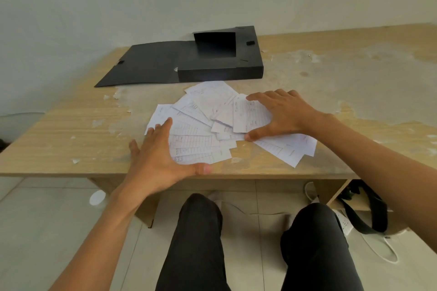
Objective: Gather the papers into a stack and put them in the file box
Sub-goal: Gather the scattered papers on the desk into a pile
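Hands: our left hand [156,160] and right hand [283,113] lie spread over the papers [196,130].
Around: open file box [220,73] just behind them, on our table [331,78].

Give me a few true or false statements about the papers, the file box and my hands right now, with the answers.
1. The file box is open, its lid flat on the table. True.
2. The papers form a neat stack. False: they lie fanned out, overlapping.
3. The right hand rests spread on the papers. True.
4. The papers lie inside the file box. False: they lie on the table in front of it.
5. The left hand grips a pen. False: its fingers are straight and hold nothing.
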{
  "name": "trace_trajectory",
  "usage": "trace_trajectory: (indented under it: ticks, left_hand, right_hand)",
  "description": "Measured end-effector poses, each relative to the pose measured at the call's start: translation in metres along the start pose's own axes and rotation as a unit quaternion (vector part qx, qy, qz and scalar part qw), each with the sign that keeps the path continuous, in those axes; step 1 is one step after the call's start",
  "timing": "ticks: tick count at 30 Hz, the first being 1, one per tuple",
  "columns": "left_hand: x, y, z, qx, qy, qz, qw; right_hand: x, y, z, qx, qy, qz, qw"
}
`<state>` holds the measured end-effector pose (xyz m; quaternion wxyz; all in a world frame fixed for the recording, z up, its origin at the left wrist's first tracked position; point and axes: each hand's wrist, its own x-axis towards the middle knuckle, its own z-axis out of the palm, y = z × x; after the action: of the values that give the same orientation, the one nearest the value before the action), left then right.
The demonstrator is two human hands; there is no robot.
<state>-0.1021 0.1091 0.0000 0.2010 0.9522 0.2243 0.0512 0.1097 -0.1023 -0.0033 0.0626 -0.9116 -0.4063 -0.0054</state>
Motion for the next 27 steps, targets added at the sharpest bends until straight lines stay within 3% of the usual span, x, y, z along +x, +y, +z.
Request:
trace_trajectory:
  ticks: [4,11,18,27]
  left_hand:
    - [-0.003,-0.009,-0.005,-0.073,0.013,-0.019,0.997]
    - [0.005,-0.020,0.000,-0.041,0.108,-0.006,0.993]
    - [0.017,-0.033,0.000,0.010,0.078,-0.023,0.997]
    - [0.028,-0.030,-0.014,-0.100,0.073,0.005,0.992]
  right_hand:
    - [0.006,-0.008,0.002,0.008,0.006,0.019,1.000]
    - [0.015,-0.016,0.002,-0.006,0.007,0.045,0.999]
    - [0.021,-0.017,0.004,-0.023,0.031,0.052,0.998]
    - [0.033,-0.016,0.005,0.010,0.021,0.064,0.998]
